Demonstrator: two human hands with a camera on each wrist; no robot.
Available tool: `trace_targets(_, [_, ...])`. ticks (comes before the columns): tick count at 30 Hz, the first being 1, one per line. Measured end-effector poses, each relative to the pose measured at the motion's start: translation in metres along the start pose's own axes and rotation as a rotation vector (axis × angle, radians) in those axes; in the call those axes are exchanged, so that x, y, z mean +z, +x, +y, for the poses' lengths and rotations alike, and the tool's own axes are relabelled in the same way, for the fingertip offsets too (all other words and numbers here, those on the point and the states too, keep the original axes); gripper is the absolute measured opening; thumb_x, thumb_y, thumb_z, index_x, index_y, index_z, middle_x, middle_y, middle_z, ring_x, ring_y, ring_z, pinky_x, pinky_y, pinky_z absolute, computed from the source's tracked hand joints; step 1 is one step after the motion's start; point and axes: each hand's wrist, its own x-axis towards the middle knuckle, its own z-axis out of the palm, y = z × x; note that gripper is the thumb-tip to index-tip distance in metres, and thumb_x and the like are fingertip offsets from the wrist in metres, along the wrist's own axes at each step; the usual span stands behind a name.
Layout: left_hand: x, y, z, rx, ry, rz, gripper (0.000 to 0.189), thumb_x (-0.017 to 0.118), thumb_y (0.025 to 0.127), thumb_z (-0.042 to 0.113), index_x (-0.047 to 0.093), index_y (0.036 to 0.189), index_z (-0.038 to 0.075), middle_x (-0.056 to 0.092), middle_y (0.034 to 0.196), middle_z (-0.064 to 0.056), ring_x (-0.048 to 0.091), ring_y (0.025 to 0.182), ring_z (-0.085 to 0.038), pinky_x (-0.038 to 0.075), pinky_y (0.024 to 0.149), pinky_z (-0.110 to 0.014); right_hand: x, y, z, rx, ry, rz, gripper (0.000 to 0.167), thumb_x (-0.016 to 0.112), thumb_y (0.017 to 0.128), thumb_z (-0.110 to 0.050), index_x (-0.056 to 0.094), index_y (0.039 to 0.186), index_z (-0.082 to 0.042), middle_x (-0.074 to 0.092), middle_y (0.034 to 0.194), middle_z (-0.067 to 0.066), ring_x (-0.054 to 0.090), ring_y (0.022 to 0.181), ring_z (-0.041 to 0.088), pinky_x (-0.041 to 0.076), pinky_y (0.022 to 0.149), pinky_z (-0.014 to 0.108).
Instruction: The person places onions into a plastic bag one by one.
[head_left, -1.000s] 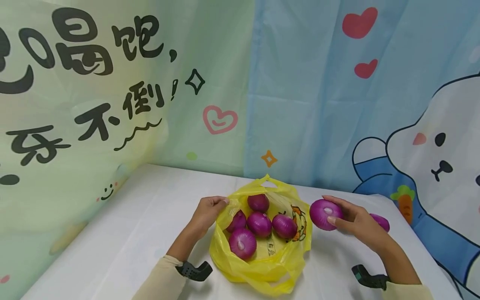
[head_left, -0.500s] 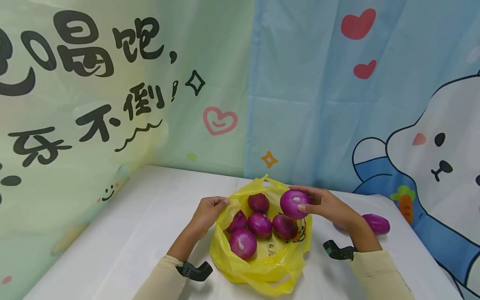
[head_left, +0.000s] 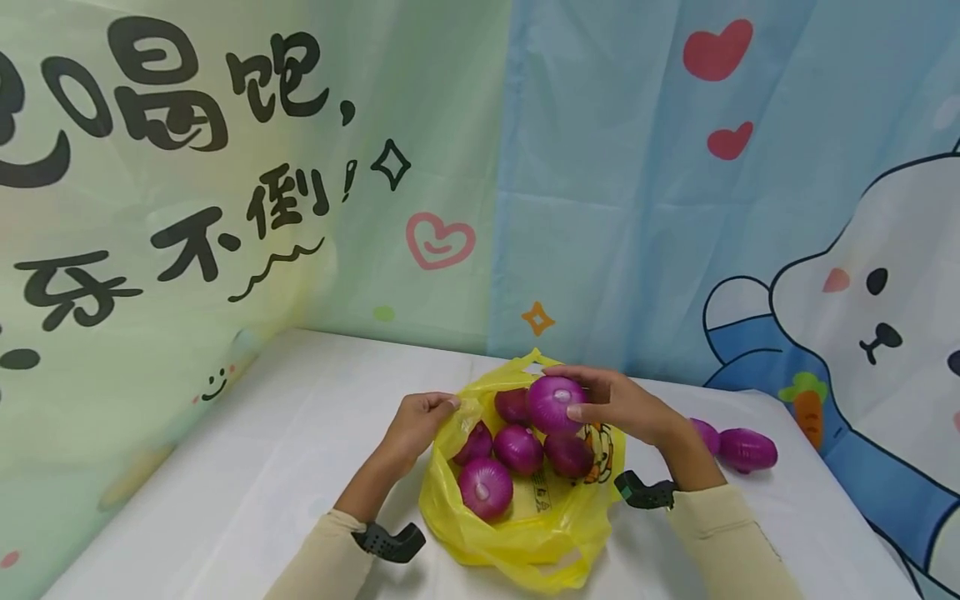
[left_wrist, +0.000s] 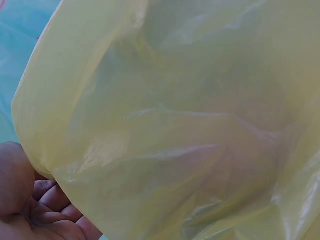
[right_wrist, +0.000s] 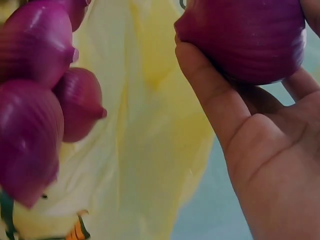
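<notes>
A yellow plastic bag [head_left: 517,546] lies spread on the table with its mouth facing up, several red onions [head_left: 486,488] inside it. My left hand [head_left: 422,427] pinches the bag's left rim between thumb and fingers; in the left wrist view the yellow film [left_wrist: 165,120] fills most of the picture. Over the back right part of the bag my right hand [head_left: 626,408] grips another red onion [head_left: 555,405], thumb in front and fingers behind. This onion overlaps the ones in the bag in the head view. In the right wrist view the held onion [right_wrist: 245,37] shows above the palm.
Two more purple onions [head_left: 747,450] lie on the white table [head_left: 300,467] at the right, one partly behind the right wrist. A printed cloth backdrop [head_left: 585,208] stands along the table's back and left edges. Each wrist wears a black camera mount [head_left: 390,543].
My right hand has carried the onion leftward from the table's right side to over the bag. The left hand stays at the bag's rim.
</notes>
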Motion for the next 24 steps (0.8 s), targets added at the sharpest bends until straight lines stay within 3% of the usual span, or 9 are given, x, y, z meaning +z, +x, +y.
trace_targets(7, [0.0, 0.0, 0.0, -0.003, -0.003, -0.007, 0.031, 0.056, 0.099, 0.026, 0.07, 0.112, 0.001, 0.07, 0.101, -0.006, 0.063, 0.089, -0.018, 0.053, 0.083, -0.031, 0.013, 0.022, 0.011, 0.011, -0.01, -0.084, 0.059, 0.064, 0.093, -0.019, 0.043, 0.146, -0.008, 0.049, 0.138, 0.015, 0.055, 0.116, 0.031, 0.052, 0.089, 0.044])
trace_targets(13, [-0.001, 0.0, 0.002, 0.013, -0.015, 0.003, 0.03, 0.057, 0.099, 0.024, 0.07, 0.111, 0.0, 0.07, 0.101, -0.007, 0.064, 0.089, -0.017, 0.054, 0.081, -0.031, 0.023, 0.04, 0.022, -0.029, 0.001, -0.117, 0.055, 0.065, 0.093, -0.018, 0.046, 0.145, -0.009, 0.054, 0.135, 0.011, 0.054, 0.119, 0.03, 0.05, 0.093, 0.041])
trace_targets(24, [0.001, 0.001, 0.0, 0.002, -0.018, -0.006, 0.029, 0.057, 0.099, 0.024, 0.07, 0.111, 0.0, 0.07, 0.1, -0.006, 0.063, 0.087, -0.017, 0.054, 0.079, -0.03, 0.038, 0.04, 0.043, -0.058, -0.034, -0.032, 0.05, 0.068, 0.092, -0.014, 0.053, 0.14, -0.013, 0.056, 0.136, 0.006, 0.054, 0.119, 0.025, 0.048, 0.095, 0.036])
